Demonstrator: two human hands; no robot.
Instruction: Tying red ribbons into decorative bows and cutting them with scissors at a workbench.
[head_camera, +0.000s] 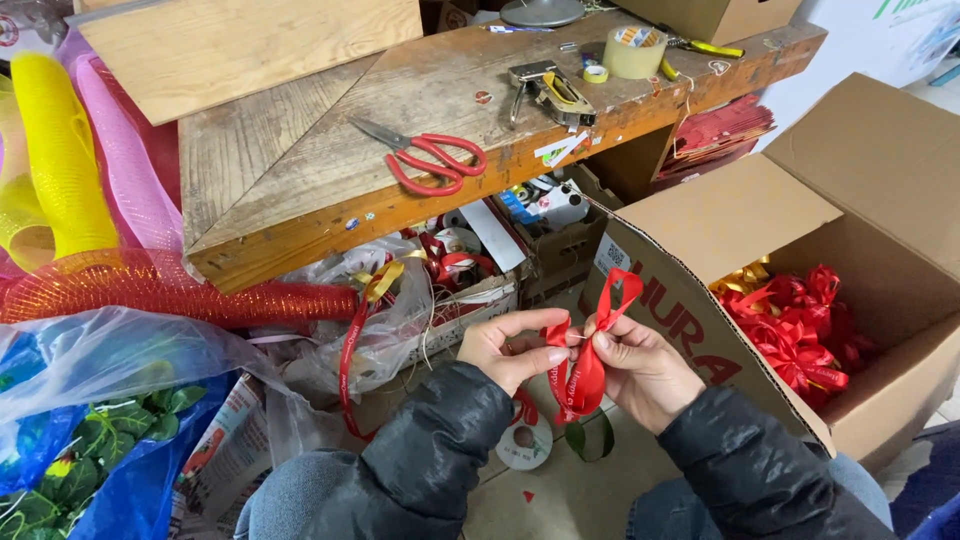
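Nearest the camera, two dark padded sleeves reach forward over blue-jeaned knees. On the floor between them lie a white ribbon spool (524, 441) and a dark green loop of ribbon (590, 437). To the left, clear and blue plastic bags (95, 400) hold green artificial leaves.

Just above the spool, the left hand (512, 347) and right hand (640, 366) meet around a red ribbon (588, 372). The left thumb and forefinger are pinched shut on the ribbon's folded middle from the left; the right hand's fingers (608, 340) close on the same spot from the right, so the two grips nearly touch. One loop of the ribbon stands up above the fingertips, and its tails hang down between the palms.

To the right, close beside the right hand, an open cardboard box (700, 215) holds a heap of finished red ribbon bows (795, 335) with some gold ones at its far left corner. To the left, rolls of red mesh (170, 290), yellow mesh (60, 150) and pink mesh (125, 150) lean by a worn wooden workbench (300, 200). Beneath the bench, boxes and bags spill loose ribbon ends.

Farther off, on the benchtop, lie red-handled scissors (430, 160), a metal staple gun (548, 92) and a roll of tape (634, 52), all well apart from the hands.
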